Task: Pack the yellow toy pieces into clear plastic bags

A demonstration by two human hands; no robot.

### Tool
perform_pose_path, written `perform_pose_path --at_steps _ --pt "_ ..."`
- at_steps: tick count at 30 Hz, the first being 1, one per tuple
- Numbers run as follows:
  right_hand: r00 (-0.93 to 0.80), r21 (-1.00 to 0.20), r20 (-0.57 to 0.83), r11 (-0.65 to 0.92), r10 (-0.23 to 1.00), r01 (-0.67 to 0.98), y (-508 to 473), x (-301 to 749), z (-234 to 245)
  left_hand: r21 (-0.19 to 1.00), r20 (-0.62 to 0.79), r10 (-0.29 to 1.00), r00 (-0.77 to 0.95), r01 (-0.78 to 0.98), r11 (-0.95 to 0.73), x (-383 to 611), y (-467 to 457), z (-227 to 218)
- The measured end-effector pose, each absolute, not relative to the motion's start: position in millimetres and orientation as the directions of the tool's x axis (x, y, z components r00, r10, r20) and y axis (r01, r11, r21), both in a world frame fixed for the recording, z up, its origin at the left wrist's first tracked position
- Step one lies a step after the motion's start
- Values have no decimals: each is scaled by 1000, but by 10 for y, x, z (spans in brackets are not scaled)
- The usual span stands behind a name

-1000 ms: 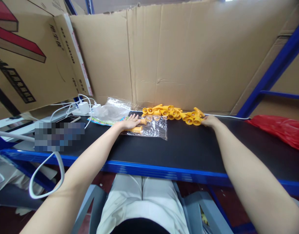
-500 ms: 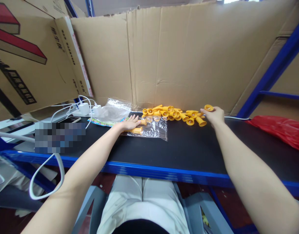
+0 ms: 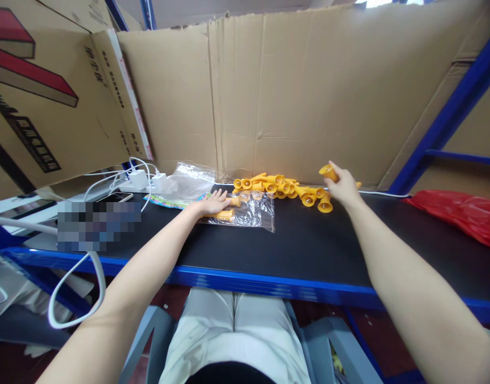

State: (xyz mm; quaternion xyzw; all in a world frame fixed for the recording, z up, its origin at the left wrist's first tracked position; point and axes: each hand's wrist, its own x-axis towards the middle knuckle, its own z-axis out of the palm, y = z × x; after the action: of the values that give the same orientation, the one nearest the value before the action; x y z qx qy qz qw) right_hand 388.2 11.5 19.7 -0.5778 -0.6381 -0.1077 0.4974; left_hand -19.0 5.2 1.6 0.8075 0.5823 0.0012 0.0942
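Note:
A heap of small yellow plastic pieces (image 3: 282,188) with flared ends lies at the back of the black tabletop (image 3: 308,240). My right hand (image 3: 343,188) is closed around one yellow piece (image 3: 328,172), lifted just above the heap's right end. My left hand (image 3: 213,204) lies flat with fingers stretched on a clear plastic bag (image 3: 250,212). The bag has a couple of yellow pieces (image 3: 225,214) inside it.
Cardboard sheets (image 3: 292,90) wall off the back. White chargers and cables (image 3: 143,178) and a phone (image 3: 114,198) lie at the left, beside more clear bags (image 3: 189,178). A red plastic bag (image 3: 460,213) sits at the right, under a blue rack post (image 3: 448,114).
My right hand picked one yellow piece out of the heap's right end and raised it. The left hand stayed flat on the bag.

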Motion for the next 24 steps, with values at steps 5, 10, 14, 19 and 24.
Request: perform_pose_path --at_steps 5,10,14,19,24 --pt "17 -286 624 209 781 935 -155 3455 530 166 -113 933 342 932 -322 -194 22 39" --pt "-383 -333 100 394 918 857 -510 2924 719 178 -120 935 333 934 -310 -175 -41 81" --pt "-551 -391 19 513 834 764 -652 2582 611 175 -108 929 353 927 -332 -188 11 35" --pt "-589 -297 325 672 739 679 -607 2367 432 165 -106 928 357 927 -338 -215 106 -33" --pt "-539 -181 367 627 758 758 -580 2418 451 175 -122 936 331 935 -308 -203 50 13"
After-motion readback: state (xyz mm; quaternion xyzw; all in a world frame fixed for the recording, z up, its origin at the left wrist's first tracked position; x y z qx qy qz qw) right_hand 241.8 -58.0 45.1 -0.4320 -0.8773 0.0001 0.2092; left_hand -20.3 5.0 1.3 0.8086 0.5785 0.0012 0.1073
